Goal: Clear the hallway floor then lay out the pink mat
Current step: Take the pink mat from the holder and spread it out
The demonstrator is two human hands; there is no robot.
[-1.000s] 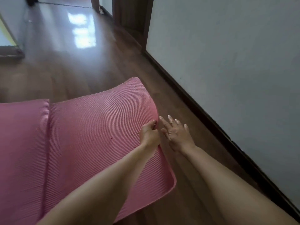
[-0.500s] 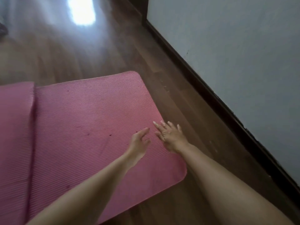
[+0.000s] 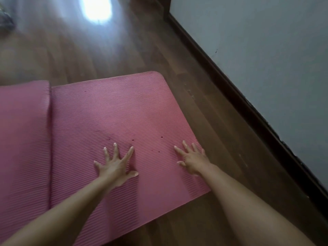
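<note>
The pink ribbed mat (image 3: pixel 110 112) lies on the wooden hallway floor (image 3: pixel 88 55), its right end flat with rounded corners. A fold or raised layer of the mat (image 3: pixel 23 132) sits at the left. My left hand (image 3: pixel 116 166) rests palm down on the mat with fingers spread. My right hand (image 3: pixel 192 158) lies flat near the mat's right edge, fingers apart. Neither hand holds anything.
A grey-white wall (image 3: pixel 266 50) with a dark baseboard (image 3: pixel 239 96) runs along the right, a strip of bare floor between it and the mat. A bright reflection (image 3: pixel 97 9) glares on the floor ahead. A blurred dark object (image 3: pixel 5 22) sits at the far left.
My left hand let go of the mat's lifted right edge. The mat end dropped flat on the floor, and both hands now press down on it, spread apart.
</note>
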